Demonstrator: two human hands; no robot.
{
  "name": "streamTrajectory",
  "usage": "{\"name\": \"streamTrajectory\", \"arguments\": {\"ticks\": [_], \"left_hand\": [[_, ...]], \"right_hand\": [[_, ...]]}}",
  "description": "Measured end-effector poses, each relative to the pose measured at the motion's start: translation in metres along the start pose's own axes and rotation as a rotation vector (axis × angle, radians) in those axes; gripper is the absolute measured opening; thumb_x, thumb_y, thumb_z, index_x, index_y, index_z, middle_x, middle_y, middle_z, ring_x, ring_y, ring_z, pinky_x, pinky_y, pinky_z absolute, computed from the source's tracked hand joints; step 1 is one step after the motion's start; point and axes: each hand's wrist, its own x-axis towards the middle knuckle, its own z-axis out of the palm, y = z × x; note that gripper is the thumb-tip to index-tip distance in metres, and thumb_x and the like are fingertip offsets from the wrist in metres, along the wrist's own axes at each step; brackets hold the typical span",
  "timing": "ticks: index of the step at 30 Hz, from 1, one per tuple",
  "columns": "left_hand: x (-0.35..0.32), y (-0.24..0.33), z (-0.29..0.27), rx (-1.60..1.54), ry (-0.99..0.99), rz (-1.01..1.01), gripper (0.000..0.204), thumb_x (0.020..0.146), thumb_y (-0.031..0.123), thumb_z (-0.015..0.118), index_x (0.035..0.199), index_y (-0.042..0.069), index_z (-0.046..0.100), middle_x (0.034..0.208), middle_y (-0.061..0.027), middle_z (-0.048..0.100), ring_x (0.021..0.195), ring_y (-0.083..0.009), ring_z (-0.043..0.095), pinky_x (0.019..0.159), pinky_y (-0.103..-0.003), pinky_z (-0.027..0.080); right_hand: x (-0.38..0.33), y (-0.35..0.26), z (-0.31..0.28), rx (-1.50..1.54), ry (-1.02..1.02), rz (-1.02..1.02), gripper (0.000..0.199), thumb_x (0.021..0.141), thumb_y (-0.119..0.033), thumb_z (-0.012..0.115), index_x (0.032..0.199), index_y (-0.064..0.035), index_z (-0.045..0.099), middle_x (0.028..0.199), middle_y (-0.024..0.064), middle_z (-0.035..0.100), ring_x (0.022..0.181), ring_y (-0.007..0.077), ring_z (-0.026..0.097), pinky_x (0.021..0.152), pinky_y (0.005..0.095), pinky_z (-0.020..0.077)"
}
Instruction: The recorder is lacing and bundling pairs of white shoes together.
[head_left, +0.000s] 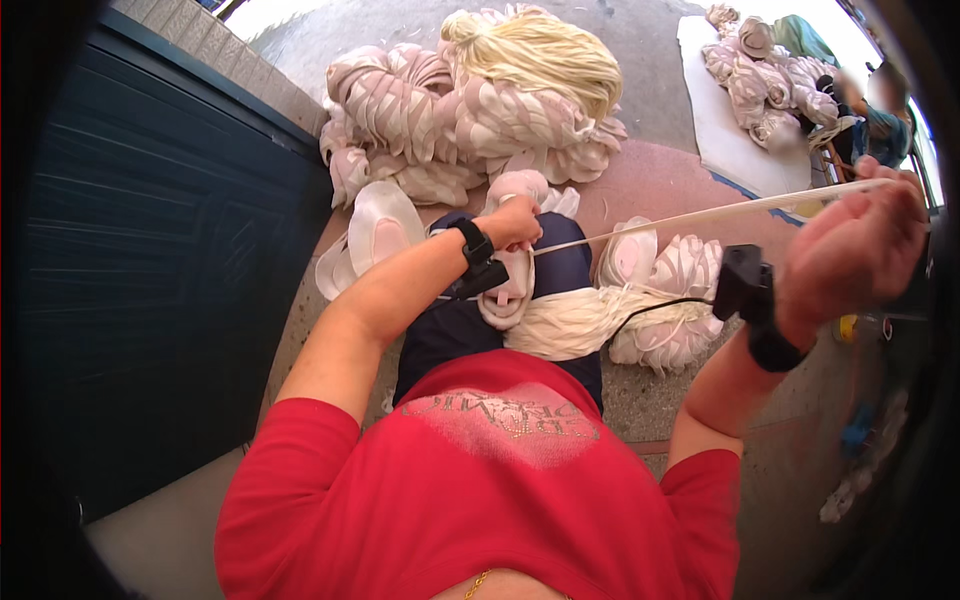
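On my lap lies a pale pink and white shoe upper (508,300). My left hand (513,222) is closed on its far end, fingers curled round the fabric. A cream shoelace (680,220) runs taut from the upper, up and to the right. My right hand (850,250), raised at the far right, is closed round the lace's other end and slightly blurred. Across my right thigh rests a bundle of cream laces (555,325). Beside my left knee sit more white and pink uppers (385,225).
Ahead stands a big heap of strung uppers (400,110) topped by a lace bundle (535,55). More uppers (660,270) lie right of my knees. A dark door (180,260) borders the left. At far right, a person (885,125) sits near another pile (765,85) on a white sheet.
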Motion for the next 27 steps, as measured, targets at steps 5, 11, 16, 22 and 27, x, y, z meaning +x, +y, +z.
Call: {"name": "streamTrajectory", "arguments": {"ticks": [5,11,16,22,27], "left_hand": [[-0.013,-0.047,-0.022,0.710,0.429,0.353,0.030,0.077,0.012,0.044,0.104,0.003,0.052,0.090,-0.0206,0.059,0.074,-0.0370,0.057,0.070,-0.041,0.044],[-0.035,-0.099,-0.026,0.545,0.383,0.496,0.029,0.077,0.009,0.048,0.104,0.002,0.051,0.078,-0.0179,0.059,0.069,-0.0307,0.058,0.063,-0.038,0.045],[-0.039,-0.100,-0.028,0.540,0.469,0.544,0.031,0.074,0.006,0.051,0.105,0.001,0.050,0.071,-0.0144,0.059,0.065,-0.0258,0.058,0.060,-0.035,0.045],[-0.050,-0.097,-0.031,0.257,0.321,0.398,0.035,0.073,0.006,0.052,0.108,0.002,0.048,0.068,-0.0120,0.058,0.064,-0.0241,0.058,0.060,-0.033,0.044],[-0.034,-0.112,-0.027,0.380,0.456,0.512,0.038,0.071,0.003,0.053,0.108,0.001,0.047,0.068,-0.0122,0.058,0.062,-0.0220,0.057,0.059,-0.033,0.044]], "right_hand": [[-0.052,0.034,0.005,0.445,-0.445,0.670,0.017,0.091,-0.015,0.038,0.093,-0.0016,0.049,0.079,0.0091,0.053,0.068,0.0178,0.054,0.068,0.0288,0.0470],[-0.209,0.063,0.009,0.267,-0.993,1.570,0.020,0.086,-0.029,0.051,0.086,-0.0089,0.049,0.058,-0.0077,0.037,0.044,0.0015,0.032,0.037,0.0153,0.0247],[-0.322,0.079,0.016,0.000,-1.239,1.262,0.024,0.081,-0.018,0.051,0.071,0.0017,0.058,0.053,0.0015,0.051,0.051,0.0077,0.046,0.048,0.0267,0.0379],[-0.335,0.067,0.038,-0.134,-1.269,1.161,0.021,0.084,-0.012,0.040,0.085,0.0019,0.055,0.054,0.0113,0.055,0.044,0.0216,0.055,0.042,0.0313,0.0429],[-0.327,0.067,0.049,-0.188,-1.447,1.245,0.017,0.082,-0.009,0.039,0.087,0.0020,0.050,0.068,0.0204,0.057,0.052,0.0281,0.059,0.048,0.0352,0.0467]]}}
